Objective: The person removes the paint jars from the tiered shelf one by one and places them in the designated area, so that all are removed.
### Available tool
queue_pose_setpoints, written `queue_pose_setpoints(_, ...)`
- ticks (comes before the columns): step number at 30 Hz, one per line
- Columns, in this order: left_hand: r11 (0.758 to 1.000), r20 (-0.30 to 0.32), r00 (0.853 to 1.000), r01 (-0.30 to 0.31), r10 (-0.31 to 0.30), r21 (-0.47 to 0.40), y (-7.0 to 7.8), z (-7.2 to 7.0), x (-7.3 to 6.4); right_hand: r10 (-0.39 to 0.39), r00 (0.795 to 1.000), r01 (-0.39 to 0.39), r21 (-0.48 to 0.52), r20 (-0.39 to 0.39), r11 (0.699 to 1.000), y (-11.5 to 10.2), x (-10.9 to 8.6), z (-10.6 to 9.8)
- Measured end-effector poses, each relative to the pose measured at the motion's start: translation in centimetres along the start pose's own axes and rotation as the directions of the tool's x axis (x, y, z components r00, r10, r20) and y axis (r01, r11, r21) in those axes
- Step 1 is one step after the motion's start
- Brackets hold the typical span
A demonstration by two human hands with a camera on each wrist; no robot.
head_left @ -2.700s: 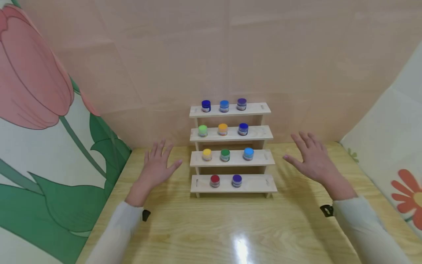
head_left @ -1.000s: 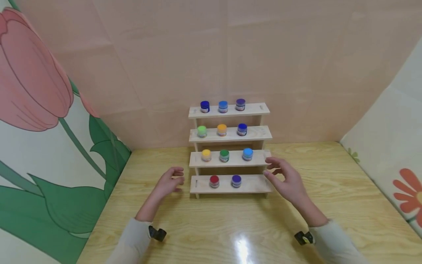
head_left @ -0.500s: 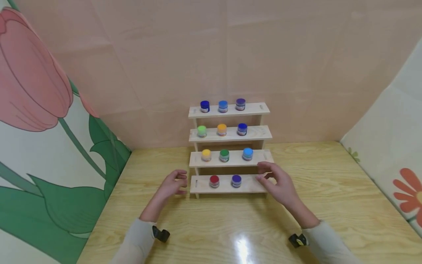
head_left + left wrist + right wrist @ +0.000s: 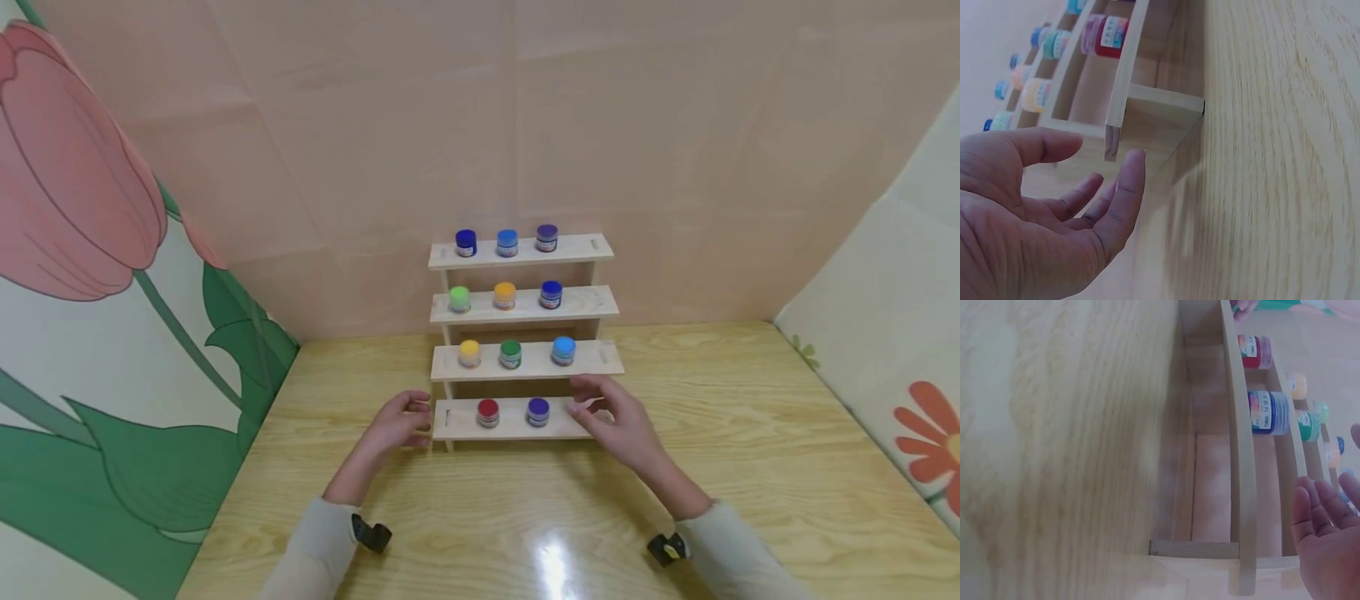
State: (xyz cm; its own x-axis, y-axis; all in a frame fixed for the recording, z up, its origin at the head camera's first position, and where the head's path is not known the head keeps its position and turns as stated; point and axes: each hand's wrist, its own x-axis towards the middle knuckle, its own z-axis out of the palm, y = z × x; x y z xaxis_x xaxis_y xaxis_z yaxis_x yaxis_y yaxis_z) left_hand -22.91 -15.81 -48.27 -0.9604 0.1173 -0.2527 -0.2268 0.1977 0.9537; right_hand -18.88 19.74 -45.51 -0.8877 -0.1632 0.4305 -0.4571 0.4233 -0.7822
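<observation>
A white wooden four-tier rack (image 4: 459, 427) bears small paint jars with coloured lids. On its lowest tier stand a red jar (image 4: 488, 413) and a purple-blue jar (image 4: 537, 412). My left hand (image 4: 394, 423) is beside the left end of that tier, fingers loosely bent; in the left wrist view its thumb and fingers face the tier's end (image 4: 1112, 144), with nothing held. Over the right end of the same tier is my right hand (image 4: 621, 427), fingers half bent and apart, right of the purple-blue jar and holding nothing.
Yellow, green and light-blue jars (image 4: 564, 351) sit one tier up, with several more on the upper two tiers. The rack stands on a wood-grain table (image 4: 450, 517) before a pinkish backdrop (image 4: 375, 150). Black wrist cameras (image 4: 371, 533) hang at both sleeves.
Both hands have come down and inward from wide at the rack's sides, their spread fingers now bent. In the last half second each moved slightly closer to the bottom tier. The jars look unmoved.
</observation>
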Motion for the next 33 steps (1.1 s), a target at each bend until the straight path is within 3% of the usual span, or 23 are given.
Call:
queue_pose_setpoints(7,1.0,0.015,1.0,0.002,-0.002,-0.006,-0.3,0.2,0.2,0.004,0.999,-0.006,0.03,0.038,1.0,2.5,0.1,0.8)
queue_pose_setpoints(24,1.0,0.014,1.0,0.006,-0.006,-0.012,-0.8,0.9,0.7,0.024,0.993,-0.03,0.05,0.112,0.998,2.5,0.4,2.0)
queue_pose_setpoints(33,1.0,0.016,1.0,0.002,-0.001,-0.019,-0.9,1.1,0.9,0.039,0.987,-0.041,0.01,0.155,0.999,2.7,0.6,2.6)
